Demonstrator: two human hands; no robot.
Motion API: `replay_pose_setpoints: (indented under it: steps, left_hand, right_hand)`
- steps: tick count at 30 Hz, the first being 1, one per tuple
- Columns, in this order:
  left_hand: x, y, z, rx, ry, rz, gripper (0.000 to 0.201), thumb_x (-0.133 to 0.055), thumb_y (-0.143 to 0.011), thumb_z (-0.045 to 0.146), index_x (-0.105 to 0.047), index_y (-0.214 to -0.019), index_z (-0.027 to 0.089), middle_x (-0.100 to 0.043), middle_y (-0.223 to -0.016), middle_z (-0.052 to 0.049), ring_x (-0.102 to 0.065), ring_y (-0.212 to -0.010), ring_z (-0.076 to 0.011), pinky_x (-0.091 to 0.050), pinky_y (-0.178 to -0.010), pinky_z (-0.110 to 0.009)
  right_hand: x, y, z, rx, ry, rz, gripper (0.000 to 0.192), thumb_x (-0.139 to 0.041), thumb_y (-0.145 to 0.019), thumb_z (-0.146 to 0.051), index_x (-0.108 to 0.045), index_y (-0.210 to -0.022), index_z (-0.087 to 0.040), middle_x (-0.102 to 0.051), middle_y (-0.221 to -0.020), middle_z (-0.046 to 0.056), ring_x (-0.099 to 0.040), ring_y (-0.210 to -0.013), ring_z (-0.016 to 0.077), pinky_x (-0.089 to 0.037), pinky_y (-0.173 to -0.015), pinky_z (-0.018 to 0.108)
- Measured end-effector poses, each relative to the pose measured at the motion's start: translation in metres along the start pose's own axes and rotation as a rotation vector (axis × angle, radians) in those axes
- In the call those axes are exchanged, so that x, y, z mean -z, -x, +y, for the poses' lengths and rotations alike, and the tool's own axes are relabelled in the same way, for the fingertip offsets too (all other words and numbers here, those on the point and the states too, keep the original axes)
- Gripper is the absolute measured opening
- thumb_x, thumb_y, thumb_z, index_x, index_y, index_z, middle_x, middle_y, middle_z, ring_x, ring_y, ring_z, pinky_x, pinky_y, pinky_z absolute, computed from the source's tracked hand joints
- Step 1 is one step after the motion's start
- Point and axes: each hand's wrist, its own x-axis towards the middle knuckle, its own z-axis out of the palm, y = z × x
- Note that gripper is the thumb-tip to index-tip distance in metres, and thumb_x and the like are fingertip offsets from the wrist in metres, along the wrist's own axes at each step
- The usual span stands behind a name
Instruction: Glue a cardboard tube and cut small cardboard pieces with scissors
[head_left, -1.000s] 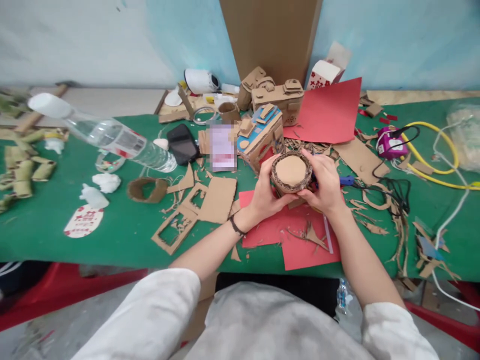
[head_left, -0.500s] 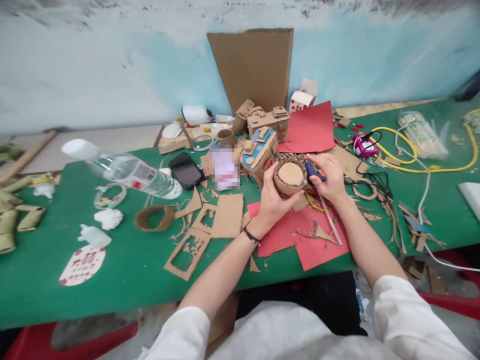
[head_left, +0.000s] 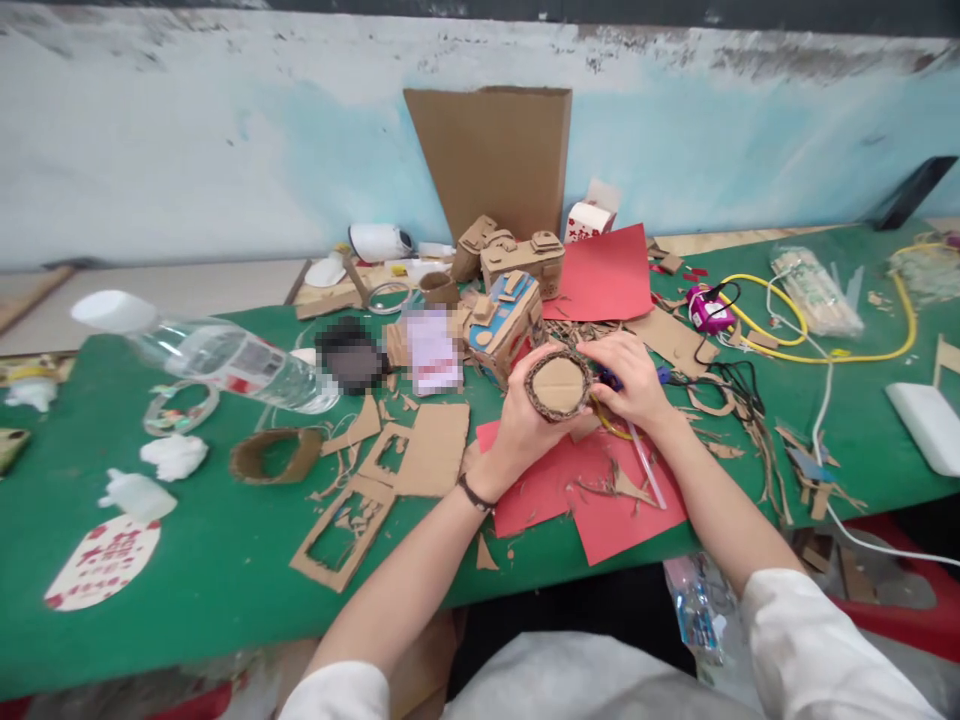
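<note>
My left hand point(head_left: 514, 425) is closed around a round cardboard piece point(head_left: 559, 386), a short cylinder with a ragged corrugated rim and a flat disc set inside. Its round face is turned up toward me. On the other side of it, my right hand point(head_left: 628, 380) grips a blue glue gun point(head_left: 609, 379), mostly hidden by the fingers. A clear glue stick point(head_left: 646, 466) sticks out below that hand. The right fingertips are at the rim of the round piece; I cannot tell whether the nozzle touches it. Red paper point(head_left: 622, 515) lies beneath both hands.
Behind the hands stand a blue-and-brown cardboard model point(head_left: 501, 325) and a cardboard camera point(head_left: 523, 262). Cardboard frames point(head_left: 341, 530) and a tilted water bottle point(head_left: 217, 355) are to the left. A purple plug adapter point(head_left: 709, 310), yellow cable point(head_left: 862, 355) and scraps lie to the right.
The round cardboard piece has been tipped so its face shows more fully. My right hand has shifted left against its rim, covering more of the glue gun. The camera view has turned slightly.
</note>
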Motion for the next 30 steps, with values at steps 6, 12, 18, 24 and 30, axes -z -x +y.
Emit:
replay_pose_setpoints:
  steps: [6, 12, 18, 24, 30]
  left_hand:
    - [0.006, 0.001, -0.003, -0.08, 0.099, 0.027, 0.102, -0.093, -0.088, 0.058, -0.035, -0.165, 0.025, -0.064, -0.153, -0.021, -0.068, -0.148, -0.0336, -0.06, -0.123, -0.056]
    - [0.012, 0.005, -0.001, -0.055, 0.07, -0.023, 0.106, -0.092, -0.085, 0.067, -0.033, -0.164, 0.028, -0.063, -0.153, -0.021, -0.068, -0.147, -0.0363, -0.058, -0.123, -0.06]
    - [0.016, 0.012, -0.012, 0.043, 0.037, -0.067, 0.122, -0.087, -0.077, 0.084, -0.035, -0.167, 0.021, -0.06, -0.157, -0.025, -0.067, -0.146, -0.0392, -0.057, -0.122, -0.055]
    - [0.017, 0.005, 0.0, 0.186, 0.195, -0.091, 0.121, -0.074, -0.079, 0.093, -0.039, -0.166, 0.016, -0.062, -0.156, -0.027, -0.067, -0.144, -0.0396, -0.055, -0.122, -0.054]
    - [0.022, 0.005, 0.012, 0.358, 0.273, -0.053, 0.106, -0.059, -0.086, 0.098, -0.046, -0.157, 0.02, -0.065, -0.147, -0.023, -0.069, -0.139, -0.0369, -0.058, -0.117, -0.052]
  right_hand:
    - [0.0, -0.004, -0.016, 0.112, -0.057, 0.033, 0.066, -0.055, -0.114, -0.061, -0.049, -0.172, -0.031, -0.078, -0.145, 0.013, -0.074, -0.13, 0.0337, -0.055, -0.115, 0.057]
    - [-0.002, -0.005, -0.027, 0.099, -0.141, 0.044, 0.074, -0.056, -0.112, -0.064, -0.04, -0.178, -0.035, -0.069, -0.159, 0.015, -0.07, -0.139, 0.0362, -0.056, -0.115, 0.06]
    - [-0.007, -0.006, -0.027, 0.079, -0.141, 0.06, 0.075, -0.049, -0.112, -0.072, -0.041, -0.176, -0.036, -0.067, -0.162, 0.015, -0.069, -0.142, 0.0353, -0.056, -0.116, 0.059]
    - [-0.011, -0.004, -0.022, 0.031, -0.116, -0.003, 0.094, -0.046, -0.104, -0.088, -0.044, -0.175, -0.026, -0.069, -0.157, 0.02, -0.069, -0.141, 0.0381, -0.054, -0.118, 0.06]
    - [-0.004, -0.005, -0.018, 0.043, -0.092, 0.014, 0.091, -0.046, -0.105, -0.085, -0.047, -0.174, -0.026, -0.071, -0.156, 0.019, -0.069, -0.139, 0.0382, -0.052, -0.12, 0.06]
